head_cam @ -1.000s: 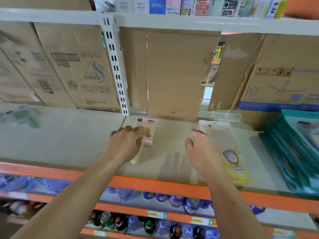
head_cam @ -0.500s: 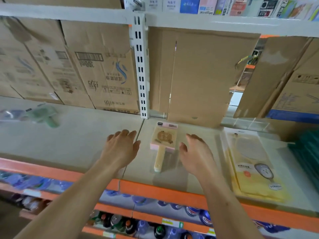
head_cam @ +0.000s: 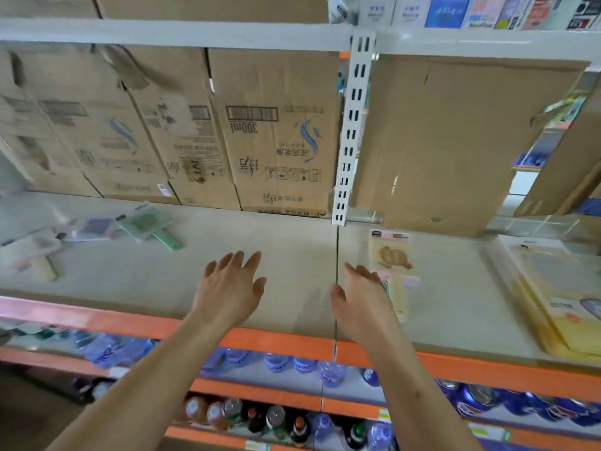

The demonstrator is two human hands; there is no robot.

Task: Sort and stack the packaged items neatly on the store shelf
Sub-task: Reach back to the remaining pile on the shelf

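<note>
A packaged wooden brush with a pink card (head_cam: 392, 255) lies flat on the beige shelf (head_cam: 292, 242), just right of the shelf seam. My right hand (head_cam: 361, 301) hovers at its left edge, fingers straight, holding nothing. My left hand (head_cam: 231, 288) is spread over bare shelf further left, empty too. At the far left lie loose packaged brushes: a green one (head_cam: 148, 226), a grey one (head_cam: 92, 227) and a pale one (head_cam: 32, 252). A stack of yellow packaged items (head_cam: 559, 294) sits at the right.
Cardboard boxes (head_cam: 276, 135) line the back of the shelf behind a white slotted upright (head_cam: 353, 125). An orange rail (head_cam: 286, 345) fronts the shelf. Bottles and cans (head_cam: 279, 418) fill the lower shelves. Small boxed goods (head_cam: 455, 11) stand on the shelf above.
The view has swung left, bringing the loose brushes at the far left into sight. Both hands have shifted left off the pink-carded brush, which stays lying on the shelf.
</note>
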